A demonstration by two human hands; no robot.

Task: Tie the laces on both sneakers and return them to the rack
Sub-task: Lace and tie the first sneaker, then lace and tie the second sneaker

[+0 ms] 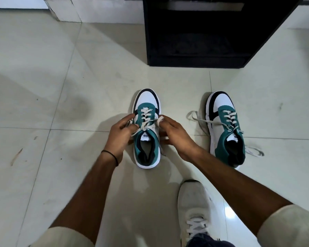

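A: Item one?
B: Left sneaker [147, 129], teal, white and black, upright on the tile floor [61, 86], toe toward the rack [203, 32]. Lace [146, 126] crossed over the tongue, not knotted.

A: Hands on it?
B: Left hand [119, 136] against the sneaker's left side, fingers pinched on one lace end. Right hand [177, 136] against the right side, thumb and forefinger pinched on a small loop of the other end. Thin black band [112, 155] on the left wrist.

A: Item two?
B: Right sneaker [225, 129], same colours, standing apart on the floor, toe tilted slightly left. Loose laces [196, 118], trailing over the tiles on both sides, untouched.

A: Storage?
B: Black rack, against the wall beyond both sneakers, shelves dark, contents impossible to make out.

A: Remainder?
B: Worn white shoe [194, 211] on a foot, near the bottom edge, just below the right forearm. Pale sleeves at both lower corners.
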